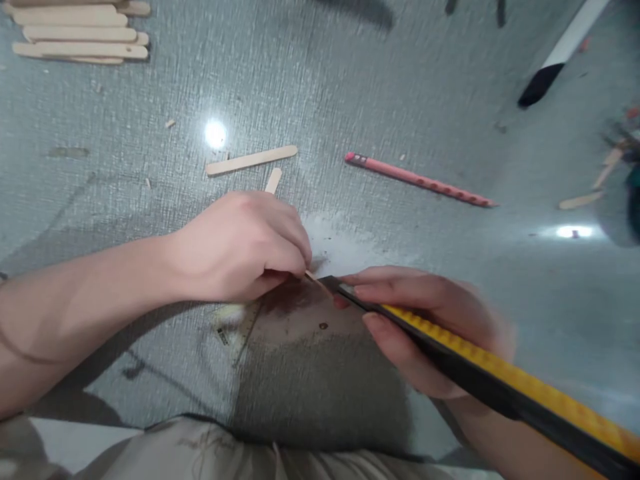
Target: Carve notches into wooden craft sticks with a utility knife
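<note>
My right hand (430, 313) is closed around a yellow and black utility knife (480, 373), whose handle runs to the lower right corner. The knife's dark tip lies against a thin wooden craft stick (319, 285). Pinched in my left hand (245, 243), that stick shows only at its free end; the rest is hidden by my fingers. A whole craft stick (253, 161) lies just beyond my left hand, and the end of another stick (273, 181) pokes out behind my knuckles. Below my left wrist lies a clear ruler or set square (233, 327), partly covered.
A pink pencil (420, 180) lies beyond my right hand. Stacked craft sticks (80, 33) sit at the far left. A white and black tool (550, 70) is at the far right, with stick pieces (580, 200) below it. Small wood chips dot the textured grey table (150, 213).
</note>
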`<state>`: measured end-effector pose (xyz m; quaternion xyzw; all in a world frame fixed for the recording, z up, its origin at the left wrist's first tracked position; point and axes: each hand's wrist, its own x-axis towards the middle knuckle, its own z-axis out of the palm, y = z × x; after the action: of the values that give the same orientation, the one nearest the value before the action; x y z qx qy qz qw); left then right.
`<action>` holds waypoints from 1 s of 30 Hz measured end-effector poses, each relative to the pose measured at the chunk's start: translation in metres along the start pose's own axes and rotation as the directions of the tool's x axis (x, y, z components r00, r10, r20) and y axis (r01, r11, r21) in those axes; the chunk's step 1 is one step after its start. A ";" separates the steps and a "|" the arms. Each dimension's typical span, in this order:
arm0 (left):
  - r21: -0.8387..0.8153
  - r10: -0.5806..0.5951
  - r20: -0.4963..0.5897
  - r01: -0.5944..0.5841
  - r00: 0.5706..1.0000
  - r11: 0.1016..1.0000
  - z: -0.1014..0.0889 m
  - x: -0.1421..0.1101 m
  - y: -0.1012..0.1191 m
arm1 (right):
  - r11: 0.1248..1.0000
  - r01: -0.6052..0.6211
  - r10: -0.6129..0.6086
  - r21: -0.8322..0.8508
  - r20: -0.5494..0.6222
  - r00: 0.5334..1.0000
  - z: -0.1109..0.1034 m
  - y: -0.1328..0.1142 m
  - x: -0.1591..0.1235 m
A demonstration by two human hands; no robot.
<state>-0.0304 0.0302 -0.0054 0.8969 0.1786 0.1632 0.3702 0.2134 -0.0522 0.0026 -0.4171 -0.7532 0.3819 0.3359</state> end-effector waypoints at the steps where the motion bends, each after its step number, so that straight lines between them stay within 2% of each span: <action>1: 0.024 0.015 -0.004 -0.014 1.000 1.000 0.000 0.000 0.000 | 1.000 -0.004 0.004 -0.010 -0.006 1.000 0.000 -0.001 0.001; 5: 0.100 0.055 -0.014 -0.053 0.998 0.994 -0.002 -0.002 0.001 | 0.999 -0.022 0.022 -0.035 0.000 1.000 0.001 -0.005 0.005; 9: 0.102 0.108 -0.015 -0.106 0.994 0.989 -0.003 -0.003 0.001 | 0.998 0.043 -0.041 -0.043 0.034 0.999 0.000 -0.006 0.008; 13: 0.119 0.039 -0.018 -0.036 0.999 0.992 -0.005 -0.003 0.002 | 0.998 0.049 -0.047 -0.049 0.049 0.998 0.000 -0.004 0.006; 16: 0.127 0.001 0.038 -0.006 0.999 0.992 -0.006 -0.002 0.004 | 0.998 0.032 -0.029 -0.048 0.050 0.998 -0.001 -0.003 0.004; 21: 0.129 0.009 0.148 -0.028 0.989 0.991 -0.006 0.000 0.005 | 0.999 0.039 -0.038 -0.033 0.030 0.999 -0.001 -0.001 0.003; 24: 0.174 0.011 0.112 -0.031 0.994 0.984 -0.005 0.000 0.003 | 0.999 0.021 -0.021 -0.024 0.003 1.000 -0.002 0.000 0.003; 26: 0.227 0.005 0.069 -0.021 0.998 0.974 -0.003 0.000 0.003 | 1.000 -0.002 0.000 -0.026 -0.071 0.997 -0.003 0.001 0.002; 30: 0.325 -0.080 -0.055 0.093 0.995 0.941 0.002 -0.004 0.009 | 0.993 -0.050 0.027 -0.110 -0.195 0.980 -0.005 0.001 -0.003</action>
<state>-0.0312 0.0208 -0.0011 0.9336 0.2501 0.1335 0.2192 0.2190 -0.0527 0.0033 -0.4852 -0.7296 0.3023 0.3753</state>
